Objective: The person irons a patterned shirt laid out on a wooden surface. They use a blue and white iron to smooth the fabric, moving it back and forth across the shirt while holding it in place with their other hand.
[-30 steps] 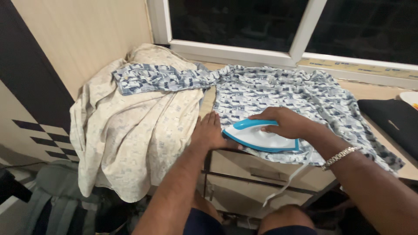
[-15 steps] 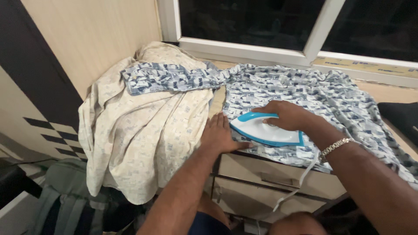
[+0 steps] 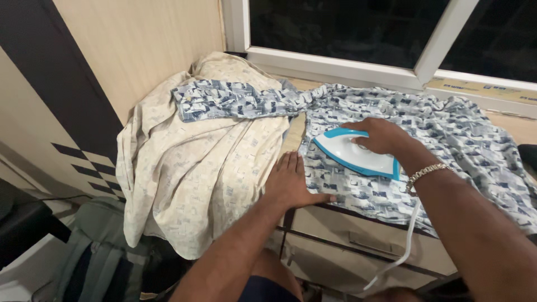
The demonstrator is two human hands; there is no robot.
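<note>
Both hands (iron gripped) near shirt edge

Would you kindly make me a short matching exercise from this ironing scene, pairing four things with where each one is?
Things:
1. iron
2. left hand
3. cream cloth
4. white cord

Places:
A. hanging down in front of the drawers
B. heaped at the left, draping over the edge
C. pressed flat at the near edge of the blue patterned shirt
D. on the shirt, gripped by the right hand

Pairs: 1-D, 2-C, 3-B, 4-A
</note>
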